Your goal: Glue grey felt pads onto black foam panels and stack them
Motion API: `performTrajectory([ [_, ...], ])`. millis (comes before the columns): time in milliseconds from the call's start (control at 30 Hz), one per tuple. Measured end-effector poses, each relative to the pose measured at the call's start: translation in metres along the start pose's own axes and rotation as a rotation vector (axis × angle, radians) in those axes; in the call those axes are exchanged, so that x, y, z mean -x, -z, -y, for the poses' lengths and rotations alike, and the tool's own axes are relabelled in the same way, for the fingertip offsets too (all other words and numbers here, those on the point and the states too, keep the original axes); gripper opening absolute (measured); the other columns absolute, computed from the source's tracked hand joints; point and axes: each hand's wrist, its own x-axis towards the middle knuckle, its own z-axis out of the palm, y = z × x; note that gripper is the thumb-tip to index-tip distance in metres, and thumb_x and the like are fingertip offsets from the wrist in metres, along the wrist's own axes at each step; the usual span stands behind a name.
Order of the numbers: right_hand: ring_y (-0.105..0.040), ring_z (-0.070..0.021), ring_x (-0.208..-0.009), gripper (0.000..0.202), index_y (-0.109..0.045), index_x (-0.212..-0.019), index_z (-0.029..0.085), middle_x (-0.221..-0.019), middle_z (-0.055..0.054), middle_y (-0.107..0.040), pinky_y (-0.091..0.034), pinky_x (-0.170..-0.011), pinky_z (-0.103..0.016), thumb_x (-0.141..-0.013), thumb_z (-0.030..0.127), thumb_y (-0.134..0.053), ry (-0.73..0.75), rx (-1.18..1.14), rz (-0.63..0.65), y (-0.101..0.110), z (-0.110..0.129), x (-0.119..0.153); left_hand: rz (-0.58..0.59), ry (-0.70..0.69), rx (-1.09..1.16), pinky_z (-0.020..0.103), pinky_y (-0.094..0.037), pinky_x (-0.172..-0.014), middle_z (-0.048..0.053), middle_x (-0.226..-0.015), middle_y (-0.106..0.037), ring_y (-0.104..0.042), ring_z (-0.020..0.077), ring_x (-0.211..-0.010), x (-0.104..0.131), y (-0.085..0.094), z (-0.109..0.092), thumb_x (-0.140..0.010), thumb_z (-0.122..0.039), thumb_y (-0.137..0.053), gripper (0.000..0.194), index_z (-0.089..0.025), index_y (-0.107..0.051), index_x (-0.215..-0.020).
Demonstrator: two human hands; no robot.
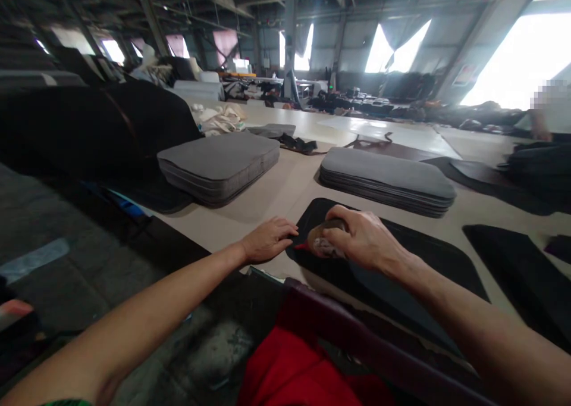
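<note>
A black sheet with rounded corners (pixel 410 245) lies flat along the near edge of the table. My right hand (pixel 363 234) is closed round a brownish, rounded tool (pixel 328 239) partly wrapped in something pale. It rests over the left part of the sheet, and a red tip or mark shows at its left. The tool's exact kind and underside are hidden. Palm down, my left hand (pixel 270 239) lies at the left end of the sheet with its fingers stretched out, fingertips at the sheet's edge. It holds nothing.
Behind the sheet stand two stacks of grey panels, a left stack (pixel 218 162) and a right stack (pixel 386 180). Another black piece (pixel 521 275) lies at the right. A large black roll (pixel 98 120) fills the left. A person (pixel 546 111) is at the far right.
</note>
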Motion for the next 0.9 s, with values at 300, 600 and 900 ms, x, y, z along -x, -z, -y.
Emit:
performTrajectory([
  [300,-0.052,-0.0177,-0.066,0.023,-0.066,-0.096,0.023,-0.076,-0.003,-0.064,-0.027,-0.057,-0.027,-0.085,0.035,-0.049,-0.001,0.000,0.005,0.004,0.004,-0.003,-0.002,0.012,-0.009,0.043,-0.041,-0.105,0.009,-0.120,-0.063,-0.053,0.0243,-0.117,0.000,-0.002,0.003,-0.094,-0.021,-0.053,0.023,-0.021,-0.063,-0.115],
  [600,-0.049,-0.0165,-0.061,0.020,-0.066,-0.091,0.024,-0.070,-0.001,-0.061,-0.027,-0.054,-0.026,-0.083,0.035,-0.051,-0.031,0.004,0.032,0.012,-0.001,-0.003,0.008,0.015,0.001,0.043,-0.041,-0.105,0.009,-0.120,-0.064,-0.053,0.0242,-0.117,0.000,0.000,-0.001,-0.095,-0.023,-0.051,0.022,-0.020,-0.063,-0.114],
  [900,-0.053,-0.0179,-0.067,0.021,-0.067,-0.092,0.023,-0.077,-0.003,-0.065,-0.029,-0.056,-0.027,-0.084,0.034,-0.051,-0.062,0.016,0.057,0.024,-0.011,0.009,0.005,0.007,0.007,0.044,-0.042,-0.106,0.009,-0.121,-0.063,-0.054,0.0238,-0.118,0.000,-0.001,0.002,-0.096,-0.024,-0.051,0.023,-0.022,-0.063,-0.114],
])
